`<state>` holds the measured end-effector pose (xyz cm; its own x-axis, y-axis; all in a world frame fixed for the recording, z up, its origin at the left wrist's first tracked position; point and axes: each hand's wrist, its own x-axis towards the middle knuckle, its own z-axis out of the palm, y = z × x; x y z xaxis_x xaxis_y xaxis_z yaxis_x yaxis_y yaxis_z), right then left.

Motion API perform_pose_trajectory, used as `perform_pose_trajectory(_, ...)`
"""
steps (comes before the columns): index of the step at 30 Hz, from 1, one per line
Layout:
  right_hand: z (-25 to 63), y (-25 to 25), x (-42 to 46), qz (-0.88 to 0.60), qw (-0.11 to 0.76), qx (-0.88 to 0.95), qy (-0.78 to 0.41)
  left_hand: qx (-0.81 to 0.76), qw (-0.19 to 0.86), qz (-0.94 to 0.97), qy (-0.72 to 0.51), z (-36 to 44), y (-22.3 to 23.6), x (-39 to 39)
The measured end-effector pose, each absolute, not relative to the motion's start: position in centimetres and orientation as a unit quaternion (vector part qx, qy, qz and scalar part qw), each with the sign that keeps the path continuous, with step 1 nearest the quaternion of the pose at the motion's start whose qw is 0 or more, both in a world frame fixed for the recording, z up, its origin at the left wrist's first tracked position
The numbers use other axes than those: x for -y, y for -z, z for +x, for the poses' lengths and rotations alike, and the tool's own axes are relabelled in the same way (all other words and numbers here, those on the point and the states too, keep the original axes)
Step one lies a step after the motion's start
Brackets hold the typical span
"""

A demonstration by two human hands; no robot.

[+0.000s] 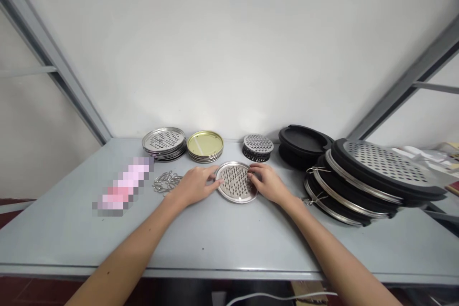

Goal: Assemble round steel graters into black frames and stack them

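While hands (197, 185) (268, 181) hold the disc's (236, 182) edge, tabletop (236, 236) stretches in front.

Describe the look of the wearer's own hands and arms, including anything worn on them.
The left hand and right hand are both ungloved, with no ring, watch or bracelet showing. No sleeves show on the visible arms; the left forearm bears a couple of small spots.

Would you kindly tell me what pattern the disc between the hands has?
The disc shows small dark holes on silver, in the head view.
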<state>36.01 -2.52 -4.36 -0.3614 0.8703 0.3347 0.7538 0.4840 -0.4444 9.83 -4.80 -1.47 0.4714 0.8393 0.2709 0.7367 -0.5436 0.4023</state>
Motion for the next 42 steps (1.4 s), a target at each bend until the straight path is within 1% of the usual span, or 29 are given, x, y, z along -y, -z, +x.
perform_pose_trajectory(6, 36.2, 5.1, 2.1, -0.435, 0.263, 0.849, -0.144, -0.332, 0.172, 0.89, -0.26, 10.4, 1.2, 5.4)
perform_pose_trajectory(9, 36.0, 5.1, 2.3, -0.418, 0.259, 0.856, -0.16, -0.299, 0.163, 0.902, -0.266, 10.5, 1.1, 5.1)
perform_pose_trajectory(12, 36.0, 4.7, 2.6, -0.437, 0.257, 0.847, -0.162, -0.298, 0.154, 0.912, -0.234, 10.4, 1.5, 4.8)
perform_pose_trajectory(19, 36.1, 4.3, 2.8, -0.45, 0.255, 0.844, -0.142, -0.315, 0.171, 0.919, -0.165, 10.3, 3.1, 4.4)
perform_pose_trajectory(24, 35.4, 4.8, 2.8, -0.42, 0.264, 0.852, -0.167, -0.311, 0.175, 0.921, -0.158, 10.6, 3.0, 4.6)
perform_pose_trajectory(32, 34.3, 4.9, 3.3, -0.411, 0.287, 0.842, -0.198, -0.308, 0.18, 0.924, -0.136, 10.9, 3.0, 4.9)
perform_pose_trajectory(37, 33.8, 5.3, 3.6, -0.418, 0.306, 0.834, -0.188, -0.316, 0.19, 0.921, -0.127, 11.2, 3.0, 5.0)
perform_pose_trajectory(42, 33.7, 5.0, 3.7, -0.414, 0.297, 0.839, -0.19, -0.317, 0.189, 0.92, -0.13, 11.1, 3.3, 4.8)
